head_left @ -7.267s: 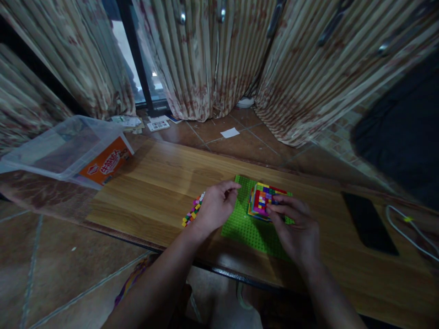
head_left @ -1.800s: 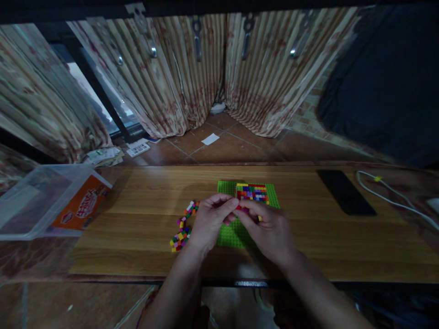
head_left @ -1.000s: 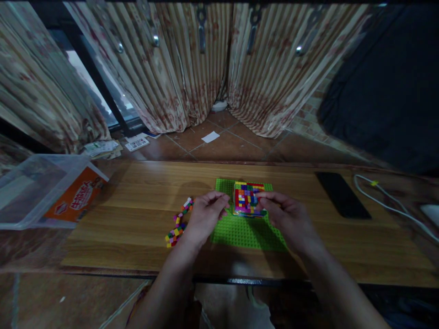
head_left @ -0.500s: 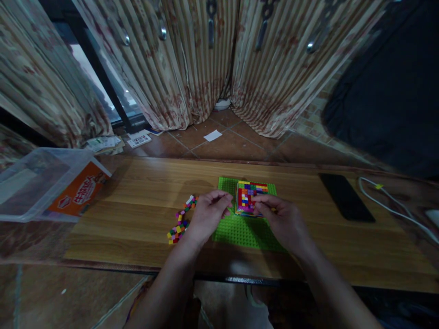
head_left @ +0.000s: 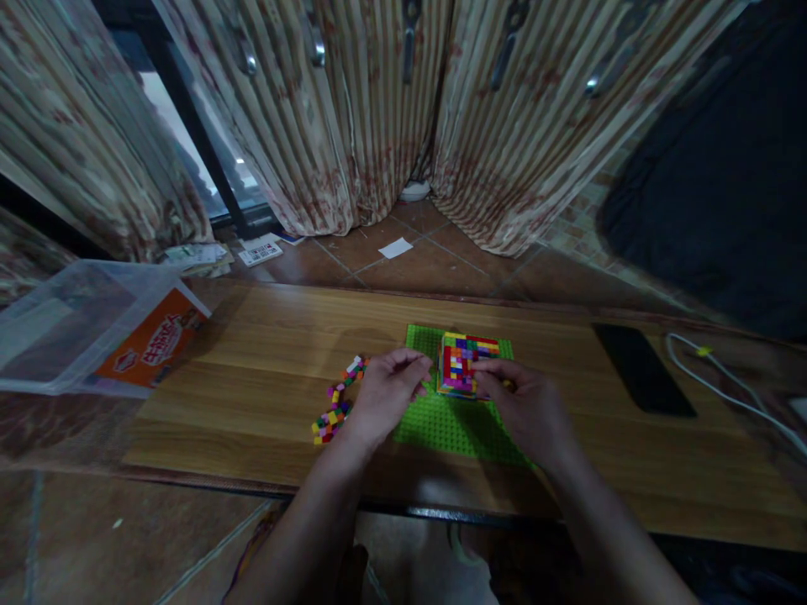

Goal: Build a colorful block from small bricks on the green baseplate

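Note:
A stack of multicoloured building bricks (head_left: 455,363) stands on the upper part of a green studded baseplate (head_left: 460,428). My right hand (head_left: 523,403) reaches over the stack's right side, thumb and forefinger pinched at its top; whatever they hold is too small to make out. To the left of the stack, my left hand (head_left: 391,391) hovers over the baseplate's left edge with its fingertips pressed together. What lies between them is hidden. Loose small bricks (head_left: 329,423) lie in a trail on the wood left of my left hand, partly covered by it.
The wooden table (head_left: 252,378) carries a black phone-like slab (head_left: 644,368) at right, with a white cable (head_left: 725,370) beyond it. A clear plastic bin (head_left: 69,323) with an orange label sits at the left end. Striped curtains (head_left: 353,126) hang behind.
The whole view has shifted slightly, with the table's contents now a little farther right. Both hands keep nearly the same pose around the brick stack.

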`<state>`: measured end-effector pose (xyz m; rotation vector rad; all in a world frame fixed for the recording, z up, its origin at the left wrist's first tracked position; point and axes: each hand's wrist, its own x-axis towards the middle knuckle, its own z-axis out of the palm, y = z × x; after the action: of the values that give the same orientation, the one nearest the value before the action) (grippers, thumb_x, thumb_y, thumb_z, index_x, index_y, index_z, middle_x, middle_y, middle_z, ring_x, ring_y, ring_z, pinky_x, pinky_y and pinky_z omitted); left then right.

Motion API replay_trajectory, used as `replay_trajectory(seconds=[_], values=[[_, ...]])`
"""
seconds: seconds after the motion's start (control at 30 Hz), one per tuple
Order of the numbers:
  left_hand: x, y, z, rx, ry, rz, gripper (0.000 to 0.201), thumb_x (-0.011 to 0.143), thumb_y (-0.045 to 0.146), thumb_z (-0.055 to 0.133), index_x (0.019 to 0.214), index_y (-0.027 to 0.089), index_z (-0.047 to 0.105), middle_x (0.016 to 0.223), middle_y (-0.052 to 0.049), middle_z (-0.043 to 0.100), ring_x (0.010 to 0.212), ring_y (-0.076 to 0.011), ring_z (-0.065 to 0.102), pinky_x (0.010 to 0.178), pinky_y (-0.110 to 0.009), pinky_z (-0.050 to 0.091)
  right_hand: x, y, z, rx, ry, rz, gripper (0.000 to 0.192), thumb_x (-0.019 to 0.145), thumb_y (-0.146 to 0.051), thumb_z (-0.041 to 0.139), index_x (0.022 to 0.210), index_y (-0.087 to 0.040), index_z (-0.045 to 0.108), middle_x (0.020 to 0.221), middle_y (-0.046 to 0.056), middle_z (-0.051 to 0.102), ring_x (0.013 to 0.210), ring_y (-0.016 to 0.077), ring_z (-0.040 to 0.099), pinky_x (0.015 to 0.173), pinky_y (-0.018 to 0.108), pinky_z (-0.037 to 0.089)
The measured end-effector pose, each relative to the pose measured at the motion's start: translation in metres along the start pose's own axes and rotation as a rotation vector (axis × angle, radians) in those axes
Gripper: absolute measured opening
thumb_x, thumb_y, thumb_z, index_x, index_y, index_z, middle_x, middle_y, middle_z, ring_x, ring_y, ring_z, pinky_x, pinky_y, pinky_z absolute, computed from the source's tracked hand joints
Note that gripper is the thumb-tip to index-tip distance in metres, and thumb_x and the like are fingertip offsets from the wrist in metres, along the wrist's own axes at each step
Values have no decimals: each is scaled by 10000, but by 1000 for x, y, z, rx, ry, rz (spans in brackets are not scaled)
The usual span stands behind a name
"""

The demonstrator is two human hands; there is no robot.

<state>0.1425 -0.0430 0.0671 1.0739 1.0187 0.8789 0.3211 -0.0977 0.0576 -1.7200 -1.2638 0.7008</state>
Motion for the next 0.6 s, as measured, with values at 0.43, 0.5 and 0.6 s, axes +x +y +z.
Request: replay_trajectory(seconds=[0.43, 0.5, 0.6], values=[[1, -4, 1, -11, -19, 9, 208, 758, 346, 662, 681, 153, 642, 596, 18, 597, 498, -74, 492, 487, -200, 354, 3, -2, 3, -25, 28, 37, 207, 759, -363, 652, 815, -186, 744, 735, 36, 723, 644, 176, 617, 625, 303, 458], [1, -4, 0, -2, -19, 18, 214, 764, 345, 657, 673, 152, 637, 598, 16, 598, 497, -72, 490, 488, -198, 355, 4, -3, 3, -19, 30, 59, 206, 734, -372, 672, 780, -181, 735, 702, 30, 710, 619, 170, 608, 606, 295, 451], [1, -6, 0, 17, -24, 37, 223, 771, 346, 650, 667, 149, 632, 599, 13, 598, 497, -72, 488, 491, -198, 358, 5, -5, 4, 3, 43, 77, 215, 703, -386, 692, 750, -179, 722, 684, 27, 698, 616, 170, 610, 606, 294, 451]])
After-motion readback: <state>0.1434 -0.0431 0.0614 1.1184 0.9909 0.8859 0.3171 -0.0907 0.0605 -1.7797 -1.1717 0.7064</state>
